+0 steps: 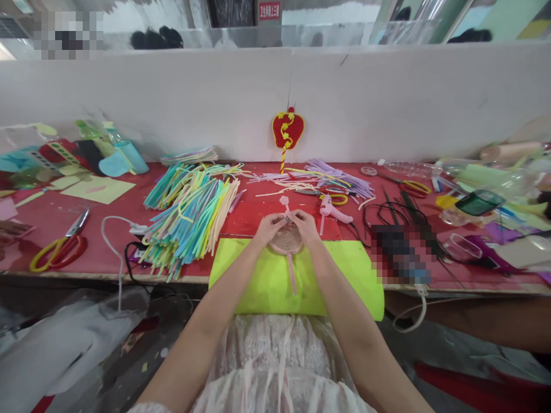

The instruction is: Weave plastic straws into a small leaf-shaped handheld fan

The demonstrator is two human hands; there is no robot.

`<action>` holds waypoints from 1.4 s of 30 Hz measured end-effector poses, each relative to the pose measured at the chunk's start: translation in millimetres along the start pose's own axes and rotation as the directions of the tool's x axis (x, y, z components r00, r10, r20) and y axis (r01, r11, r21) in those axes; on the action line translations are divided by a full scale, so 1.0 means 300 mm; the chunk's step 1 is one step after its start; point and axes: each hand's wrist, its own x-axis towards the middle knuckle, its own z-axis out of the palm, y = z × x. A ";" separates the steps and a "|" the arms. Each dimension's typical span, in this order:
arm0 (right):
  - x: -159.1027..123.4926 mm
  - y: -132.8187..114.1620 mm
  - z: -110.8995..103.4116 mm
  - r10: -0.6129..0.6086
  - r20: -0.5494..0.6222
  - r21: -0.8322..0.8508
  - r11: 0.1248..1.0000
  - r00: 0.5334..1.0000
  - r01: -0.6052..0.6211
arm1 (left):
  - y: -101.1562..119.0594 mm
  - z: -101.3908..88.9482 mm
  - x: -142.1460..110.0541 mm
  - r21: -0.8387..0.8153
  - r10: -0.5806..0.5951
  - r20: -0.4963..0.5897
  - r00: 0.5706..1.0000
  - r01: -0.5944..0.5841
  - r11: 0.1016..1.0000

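Observation:
My left hand (270, 226) and my right hand (305, 225) meet at the top edge of a flat, round pink fan (286, 242) of coiled fuzzy pipe cleaner, fingers of both closed in a pinch. A pink pipe-cleaner flower (284, 201) on a short stem sticks up between the fingertips. Which fingers grip that stem I cannot tell. The fan's pink handle (293, 276) points toward me over a yellow-green sheet (344, 275) that hangs over the table edge. Fingers cover the fan's upper rim.
Left lie a bundle of coloured pipe cleaners (193, 212) and scissors (64, 246). Behind the hands are purple pipe cleaners (340, 178), a pink glue gun (338, 212) and a red-and-yellow fan (287, 131) standing upright by the white partition (193, 103). Another person's hand (12, 230) shows far left.

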 end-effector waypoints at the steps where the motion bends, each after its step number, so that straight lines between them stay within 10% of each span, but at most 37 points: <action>1: -0.001 -0.002 0.001 0.009 -0.013 0.017 1.000 1.000 -0.009 | 0.002 0.002 -0.001 0.024 0.020 0.004 1.000 -0.020 1.000; 42: 0.005 0.017 0.014 0.035 -0.064 -0.062 0.997 0.997 -0.039 | -0.004 -0.007 -0.001 0.346 0.211 -0.154 0.965 -0.148 0.927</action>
